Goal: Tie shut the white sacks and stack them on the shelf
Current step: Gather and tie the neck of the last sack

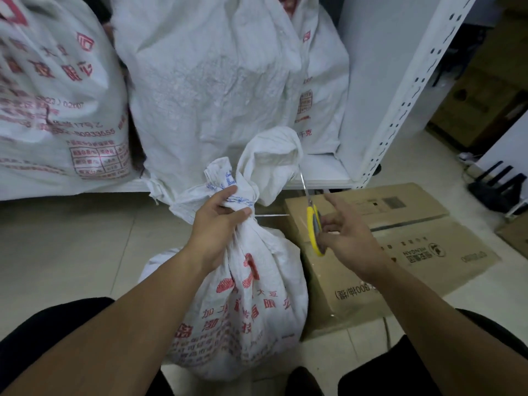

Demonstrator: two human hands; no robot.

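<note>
Closest to you, at 6 o'clock, your knees in dark trousers (43, 335) frame the white sack (251, 304) with red print, which stands upright on the pale tiled floor (85, 247). Just above it, near the middle of your view, your left hand (220, 218) grips the gathered neck of that sack, fingers and thumb curled round the bunched fabric, with the loose mouth flaring out toward 12 o'clock. A thin white tie (271, 215) pokes out level from under your thumb toward 3 o'clock. At 3 o'clock of that hand, and apart from the sack, your right hand (345, 235) holds the yellow-handled scissors (314, 227): the index finger is stretched toward 11 o'clock, the other fingers are curled at the handles, and the blades point up to 12 o'clock beside the flared mouth. You cannot tell whether the blades are parted. Below that hand, at 4 o'clock, a flat cardboard box (400, 252) lies on the floor just beside the sack. Farther off, from 10 to 1 o'clock, the low board of the white shelf (325, 172) carries the stacked sacks (205, 81), one printed in red at 10 o'clock, a plain one in the middle and another behind it at 1 o'clock. The shelf's perforated upright (400, 98) rises toward 1 o'clock. Beyond it, brown cartons (480, 110) sit at 2 o'clock and a black device (500, 187) sits at 3 o'clock.
</note>
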